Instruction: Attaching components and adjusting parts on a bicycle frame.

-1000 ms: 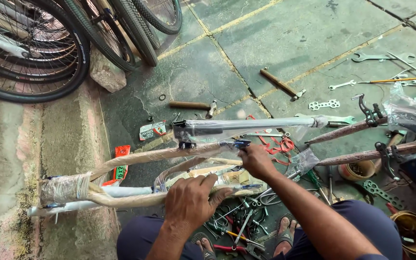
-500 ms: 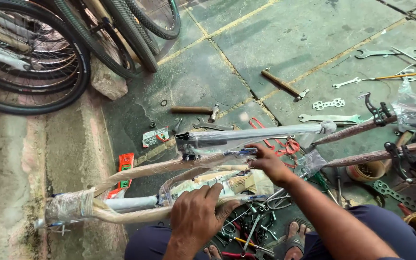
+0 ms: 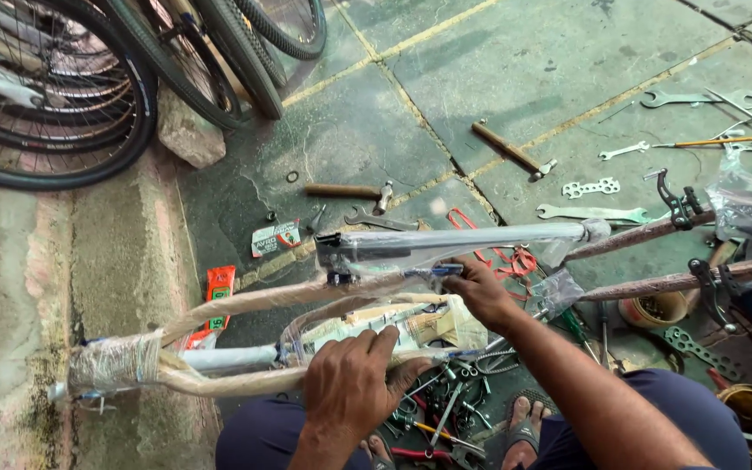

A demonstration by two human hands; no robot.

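Both hands [image 3: 354, 383] on wrapped bike frame [image 3: 245, 300].

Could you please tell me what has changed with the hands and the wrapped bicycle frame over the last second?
Little has changed. The left hand has slid slightly rightward along the paper- and plastic-wrapped bicycle frame and keeps gripping its lower tube. The right hand stays at the blue-handled tool by the frame's upper tube. The wooden-handled hammers and spanners on the floor lie where they were; the view merely shifted.
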